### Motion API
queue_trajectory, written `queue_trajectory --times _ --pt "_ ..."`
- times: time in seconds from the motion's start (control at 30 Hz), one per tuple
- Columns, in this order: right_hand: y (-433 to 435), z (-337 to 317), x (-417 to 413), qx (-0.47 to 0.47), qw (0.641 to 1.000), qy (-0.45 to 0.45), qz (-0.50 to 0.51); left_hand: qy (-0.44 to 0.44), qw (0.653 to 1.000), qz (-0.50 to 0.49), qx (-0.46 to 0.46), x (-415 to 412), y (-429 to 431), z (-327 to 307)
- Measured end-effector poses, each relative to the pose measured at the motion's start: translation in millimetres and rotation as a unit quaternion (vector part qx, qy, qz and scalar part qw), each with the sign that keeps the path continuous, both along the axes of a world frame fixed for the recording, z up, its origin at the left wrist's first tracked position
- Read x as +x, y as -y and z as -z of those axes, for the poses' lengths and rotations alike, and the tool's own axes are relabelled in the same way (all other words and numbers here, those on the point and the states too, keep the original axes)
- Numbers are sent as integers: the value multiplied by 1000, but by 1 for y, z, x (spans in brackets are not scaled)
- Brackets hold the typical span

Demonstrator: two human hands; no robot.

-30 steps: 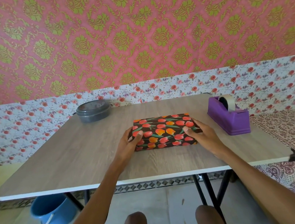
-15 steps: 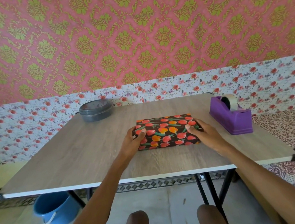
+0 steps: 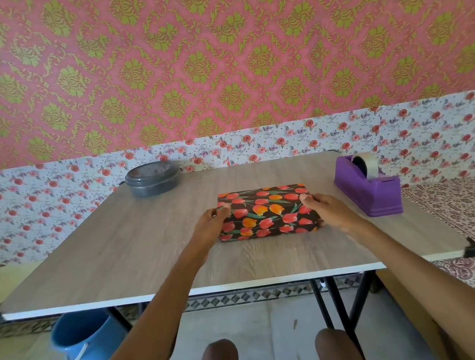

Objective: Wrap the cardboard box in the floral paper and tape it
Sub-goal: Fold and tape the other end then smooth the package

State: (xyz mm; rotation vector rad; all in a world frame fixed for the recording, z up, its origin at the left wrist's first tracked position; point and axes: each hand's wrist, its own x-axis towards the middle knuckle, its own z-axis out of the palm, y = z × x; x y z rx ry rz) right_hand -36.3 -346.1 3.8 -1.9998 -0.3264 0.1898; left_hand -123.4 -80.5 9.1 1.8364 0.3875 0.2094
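Head view. The wrapped box (image 3: 267,212), with tulip-print paper over every visible face, is shown flat on the table (image 3: 119,248), just left of the purple tape dispenser (image 3: 366,194). The end away from the dispenser is gripped by the left hand (image 3: 210,228) and the dispenser-side end by the right hand (image 3: 328,212) — each thumb laid on top, fingers curled round the side.

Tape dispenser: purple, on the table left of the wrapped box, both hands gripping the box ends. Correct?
One error: the head view shows the purple tape dispenser on the table to the right of the wrapped box, not the left. The rest holds: the left hand and right hand grip the box ends.
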Motion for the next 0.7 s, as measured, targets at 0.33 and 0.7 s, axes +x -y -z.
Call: queue_trajectory --times 0.33,0.7 --pt "1 -21 0 223 974 10 25 133 983 46 -118 4 -9 -14" --pt "6 -3 -3 312 950 21 10 210 972 4 -103 0 7 -11"
